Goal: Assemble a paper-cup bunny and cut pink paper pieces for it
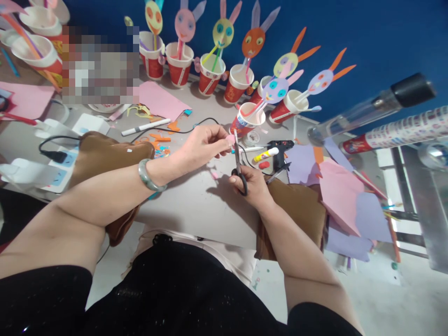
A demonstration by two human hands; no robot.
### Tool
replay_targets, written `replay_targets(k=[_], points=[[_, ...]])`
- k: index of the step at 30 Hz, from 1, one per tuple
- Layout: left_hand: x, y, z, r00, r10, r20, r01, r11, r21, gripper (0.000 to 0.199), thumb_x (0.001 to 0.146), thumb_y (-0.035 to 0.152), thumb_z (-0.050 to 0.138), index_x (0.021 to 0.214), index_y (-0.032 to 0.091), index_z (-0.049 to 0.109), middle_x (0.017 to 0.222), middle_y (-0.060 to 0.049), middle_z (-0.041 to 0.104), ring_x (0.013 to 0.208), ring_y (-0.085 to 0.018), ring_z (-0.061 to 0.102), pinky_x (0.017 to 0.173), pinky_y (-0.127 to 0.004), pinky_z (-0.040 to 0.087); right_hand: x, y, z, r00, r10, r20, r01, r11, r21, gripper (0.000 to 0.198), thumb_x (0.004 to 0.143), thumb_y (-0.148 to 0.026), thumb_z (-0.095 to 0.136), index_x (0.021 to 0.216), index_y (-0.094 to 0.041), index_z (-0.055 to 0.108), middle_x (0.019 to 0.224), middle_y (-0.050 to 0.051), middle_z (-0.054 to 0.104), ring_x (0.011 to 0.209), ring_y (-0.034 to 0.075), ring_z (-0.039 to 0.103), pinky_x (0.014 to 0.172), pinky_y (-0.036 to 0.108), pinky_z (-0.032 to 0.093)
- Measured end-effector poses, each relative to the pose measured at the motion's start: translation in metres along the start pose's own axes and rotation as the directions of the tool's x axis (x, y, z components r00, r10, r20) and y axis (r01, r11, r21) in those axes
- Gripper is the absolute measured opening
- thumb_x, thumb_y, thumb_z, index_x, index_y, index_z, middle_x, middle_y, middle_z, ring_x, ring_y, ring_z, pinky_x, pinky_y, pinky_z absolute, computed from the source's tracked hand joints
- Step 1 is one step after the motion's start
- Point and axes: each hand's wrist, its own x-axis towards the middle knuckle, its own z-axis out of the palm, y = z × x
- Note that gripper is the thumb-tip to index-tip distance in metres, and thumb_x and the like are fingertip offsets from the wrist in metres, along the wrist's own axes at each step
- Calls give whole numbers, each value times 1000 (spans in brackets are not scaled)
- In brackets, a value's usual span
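Pink paper, a small piece (230, 139), is pinched between the thumb and fingers of the left hand (206, 142), held above the middle of the desk (196, 205). Right beside it are the blades of the black-handled scissors (239, 164), pointing toward the far edge; the right hand (252, 185) is closed around their handles. Whether the blades touch the piece cannot be told. On the left wrist sits a green bangle (144, 176). Below the hands, a small pink scrap (214, 174) lies on the desk. Red-and-white paper cups (209, 79) line the far edge, bearing paper rabbit heads (223, 33) on straws; one cup stands nearer, just beyond the scissor tips. Right of the blades lie a yellow-and-white glue stick (266, 155), a red cap (263, 165) and a black glue gun (280, 151). Left of centre are a white pen (146, 127), orange scraps (156, 138) and a pink sheet (164, 100). Two brown cushions flank the near edge, one (112, 149) by the left forearm, the other (297, 210) by the right; beyond the latter, pink and purple sheets (339, 191) overlap toward the right edge.
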Motion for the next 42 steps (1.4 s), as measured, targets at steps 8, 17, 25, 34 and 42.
replay_targets(k=[8, 17, 25, 34, 42], points=[[0, 1, 0, 1000, -2, -25, 2, 1000, -9, 24, 87, 29, 70, 71, 15, 60, 67, -2, 66, 61, -7, 58, 60, -19, 48, 0, -3, 0, 1000, 15, 4, -15, 1000, 10, 65, 62, -78, 78, 56, -23, 43, 44, -3, 51, 44, 10, 40, 47, 27, 29], [0, 3, 0, 1000, -13, -23, 12, 1000, -17, 24, 89, 27, 69, 71, 14, 59, 67, -1, 66, 61, -7, 59, 60, -19, 49, 0, 0, 1, 1000, 3, 14, -3, 1000, 14, 64, 65, -78, 76, 58, -23, 43, 44, -4, 52, 44, 10, 40, 47, 27, 28], [0, -3, 1, 1000, -12, 27, 12, 1000, 8, 22, 87, 26, 71, 72, 14, 62, 68, -2, 67, 61, -6, 59, 60, -19, 48, 0, 0, 1, 999, 4, 33, -5, 999, 32, 64, 61, -77, 79, 60, -23, 45, 47, -4, 53, 45, 9, 40, 47, 26, 28], [-1, -4, 3, 998, -19, 58, 16, 998, 55, 19, 87, 23, 68, 72, 13, 63, 67, -2, 67, 60, -6, 58, 56, -18, 47, 1, -2, 1, 999, -25, 37, 24, 999, 25, 64, 60, -79, 78, 60, -22, 48, 47, -3, 55, 45, 10, 43, 48, 26, 30], [-3, -3, 4, 998, -23, 57, 20, 998, 55, 20, 88, 21, 69, 70, 14, 62, 65, -1, 64, 58, -6, 56, 54, -18, 49, 1, -2, 1, 999, -22, 43, 21, 999, 24, 61, 62, -77, 78, 62, -23, 48, 48, -4, 55, 45, 10, 42, 48, 26, 31]])
